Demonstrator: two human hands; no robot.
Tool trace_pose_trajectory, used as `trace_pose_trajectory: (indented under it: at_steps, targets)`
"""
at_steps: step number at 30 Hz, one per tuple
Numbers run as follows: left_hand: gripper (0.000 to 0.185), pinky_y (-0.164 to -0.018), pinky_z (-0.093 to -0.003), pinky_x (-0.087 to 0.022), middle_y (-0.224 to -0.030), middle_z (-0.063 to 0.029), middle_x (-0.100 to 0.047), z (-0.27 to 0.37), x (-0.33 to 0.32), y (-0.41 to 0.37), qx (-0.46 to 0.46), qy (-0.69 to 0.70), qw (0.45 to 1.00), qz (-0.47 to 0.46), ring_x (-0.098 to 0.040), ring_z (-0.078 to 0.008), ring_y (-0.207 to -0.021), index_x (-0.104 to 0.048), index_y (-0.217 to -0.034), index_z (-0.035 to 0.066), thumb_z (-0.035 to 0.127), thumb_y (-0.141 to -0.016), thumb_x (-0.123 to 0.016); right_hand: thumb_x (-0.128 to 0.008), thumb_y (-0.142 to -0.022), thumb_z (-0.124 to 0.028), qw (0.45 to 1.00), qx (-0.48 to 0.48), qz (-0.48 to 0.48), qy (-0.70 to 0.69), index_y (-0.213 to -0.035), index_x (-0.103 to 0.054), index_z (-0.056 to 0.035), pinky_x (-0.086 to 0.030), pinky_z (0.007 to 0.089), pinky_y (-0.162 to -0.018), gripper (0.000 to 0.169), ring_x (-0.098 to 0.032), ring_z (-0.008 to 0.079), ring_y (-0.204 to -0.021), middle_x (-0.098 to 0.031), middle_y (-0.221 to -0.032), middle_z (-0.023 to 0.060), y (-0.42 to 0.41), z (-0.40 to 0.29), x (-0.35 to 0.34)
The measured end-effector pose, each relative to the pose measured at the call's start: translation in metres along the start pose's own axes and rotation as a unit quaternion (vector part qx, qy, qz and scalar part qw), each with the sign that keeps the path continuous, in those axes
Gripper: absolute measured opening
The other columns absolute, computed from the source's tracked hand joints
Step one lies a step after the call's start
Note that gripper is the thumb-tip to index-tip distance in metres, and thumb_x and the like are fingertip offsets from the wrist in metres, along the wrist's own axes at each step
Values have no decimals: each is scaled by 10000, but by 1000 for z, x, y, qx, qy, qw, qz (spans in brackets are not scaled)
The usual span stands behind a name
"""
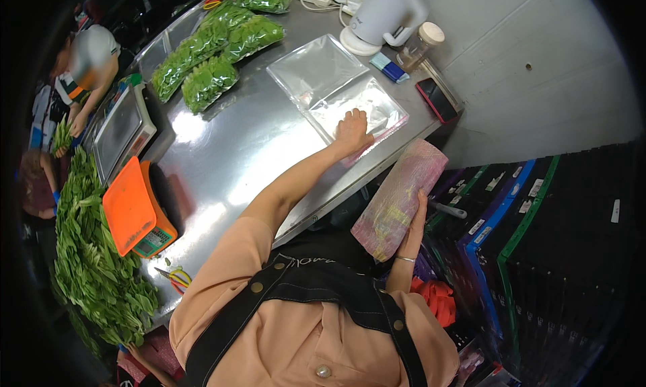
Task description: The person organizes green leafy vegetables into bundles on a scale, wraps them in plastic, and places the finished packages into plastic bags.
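Observation:
My left hand [354, 130] rests palm down on the nearer of two flat stacks of clear plastic bags [323, 74] on the stainless steel table [252, 145]. Its thumb is apart from the fingers, and nothing shows in its grasp. Off the table's edge, my right hand [416, 223] grips a thick pinkish roll [398, 200] with yellow patches, seemingly wrapped in plastic; what it contains cannot be told. The roll is tilted, its upper end close to the table's corner.
Bagged leafy greens [209, 82], an electric kettle [386, 16], a jar [421, 44] and a phone [437, 99] stand or lie on the table. Leftward are an orange scale [133, 205], scissors [176, 278] and loose greens [91, 251], with co-workers beyond. Stacked crates [550, 225] stand at right.

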State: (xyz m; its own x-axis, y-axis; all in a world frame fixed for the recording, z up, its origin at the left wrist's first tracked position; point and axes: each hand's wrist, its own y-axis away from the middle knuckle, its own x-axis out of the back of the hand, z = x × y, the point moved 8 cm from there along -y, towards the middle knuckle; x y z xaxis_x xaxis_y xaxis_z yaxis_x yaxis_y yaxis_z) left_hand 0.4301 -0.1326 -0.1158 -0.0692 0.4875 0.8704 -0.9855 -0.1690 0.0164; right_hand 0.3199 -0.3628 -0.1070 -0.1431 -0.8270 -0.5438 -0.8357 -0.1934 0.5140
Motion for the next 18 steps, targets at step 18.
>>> trace_pose_trajectory:
  at_steps: [18]
  targets:
    - [146,-696,-423,-467,-831,-180,-609,-38,15,-16,-49,198,974,102,-582,-342,-794,-653,-804,6,88,-759,-541,-659,-729,-295,885,215,-171,376,-1364,-253,-50,-444,354,-843,792,-534,259,-984,-504,-1146,139,-63,-49,-114]
